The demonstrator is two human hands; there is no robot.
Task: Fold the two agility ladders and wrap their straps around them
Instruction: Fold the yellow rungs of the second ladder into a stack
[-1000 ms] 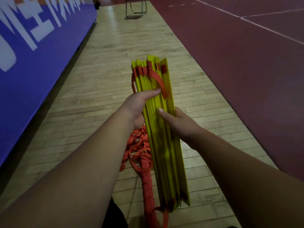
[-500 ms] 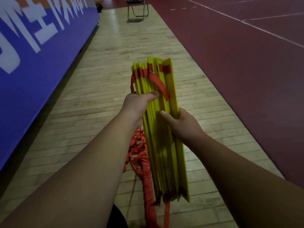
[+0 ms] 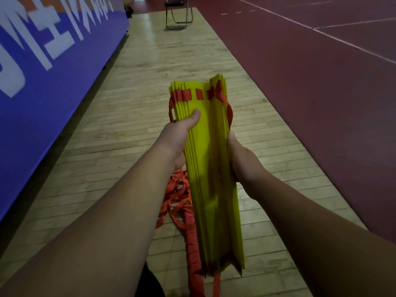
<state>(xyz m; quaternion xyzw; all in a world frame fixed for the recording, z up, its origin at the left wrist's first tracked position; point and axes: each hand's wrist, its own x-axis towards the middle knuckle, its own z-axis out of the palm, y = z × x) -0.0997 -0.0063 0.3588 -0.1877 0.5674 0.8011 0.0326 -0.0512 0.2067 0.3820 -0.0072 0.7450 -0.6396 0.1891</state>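
Note:
A stack of yellow ladder rungs (image 3: 211,168) is held lengthwise in front of me, above the wooden floor. Red straps (image 3: 190,95) thread through the far end of the rungs, and one strap loop (image 3: 228,112) hangs at the right edge. My left hand (image 3: 179,136) grips the left side of the stack, thumb pressed on the top rung. My right hand (image 3: 241,159) grips the right side, thumb along the edge. A tangle of loose red strap (image 3: 177,196) hangs below the stack on the left, and more strap (image 3: 192,249) bunches along the near left edge.
A blue banner wall (image 3: 42,71) runs along the left. The wooden floor strip (image 3: 128,125) stretches ahead, with dark red court floor (image 3: 321,93) on the right. A folding chair (image 3: 179,16) stands far ahead on the wood.
The stack has turned so its broad top rung faces me. My right hand slid from on top of the rungs to the right edge; my left thumb now presses the top.

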